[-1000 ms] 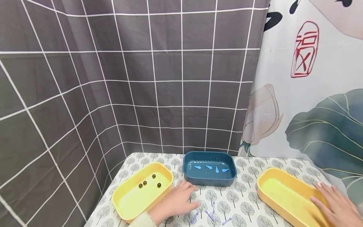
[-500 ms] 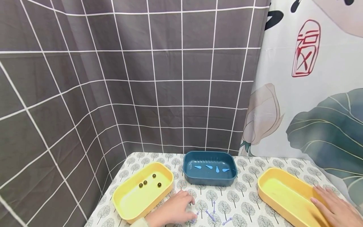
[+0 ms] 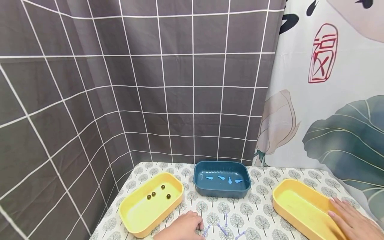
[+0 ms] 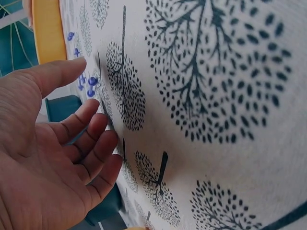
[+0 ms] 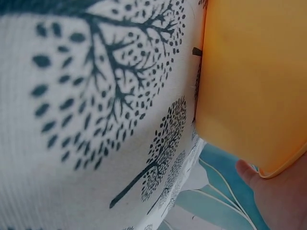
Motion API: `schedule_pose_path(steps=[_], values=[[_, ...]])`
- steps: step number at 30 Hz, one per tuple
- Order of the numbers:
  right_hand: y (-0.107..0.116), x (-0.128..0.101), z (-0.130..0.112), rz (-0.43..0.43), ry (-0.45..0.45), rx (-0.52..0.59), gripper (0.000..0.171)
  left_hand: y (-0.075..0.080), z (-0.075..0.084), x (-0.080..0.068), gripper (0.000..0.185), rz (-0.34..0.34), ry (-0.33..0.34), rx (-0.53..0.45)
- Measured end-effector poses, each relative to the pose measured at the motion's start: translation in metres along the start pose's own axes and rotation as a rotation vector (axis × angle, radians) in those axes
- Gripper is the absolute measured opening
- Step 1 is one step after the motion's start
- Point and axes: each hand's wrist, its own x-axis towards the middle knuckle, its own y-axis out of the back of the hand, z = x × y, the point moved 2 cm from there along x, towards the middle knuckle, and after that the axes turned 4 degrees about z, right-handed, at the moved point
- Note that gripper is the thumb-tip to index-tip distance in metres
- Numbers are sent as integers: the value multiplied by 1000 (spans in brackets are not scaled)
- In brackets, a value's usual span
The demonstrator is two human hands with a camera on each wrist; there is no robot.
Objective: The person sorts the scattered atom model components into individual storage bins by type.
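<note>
This looks like a makeshift recording corner in a home rather than a real bathroom or kitchen, though the view shows too little of the room to be sure. A grey grid-patterned curtain [image 3: 120, 83] hangs at the far left, a lotus-printed curtain [image 3: 330, 100] hangs at the right, and the surface wears a tree-print cloth [image 3: 258, 190].

The person's left hand [image 3: 180, 228] and right hand [image 3: 352, 220] are both bare, with no rings, no watch and no gloves, and a bit of pale sleeve [image 3: 157, 237] shows at the left wrist.
</note>
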Motion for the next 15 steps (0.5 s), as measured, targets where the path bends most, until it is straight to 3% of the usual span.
schedule_pose_path(steps=[7,15], values=[[-2,-1,4,38,49,32,110,-6,-1,2,30,-8,17,10],[0,-2,3,8,21,26,112,-11,-2,3,31,25,13,26]])
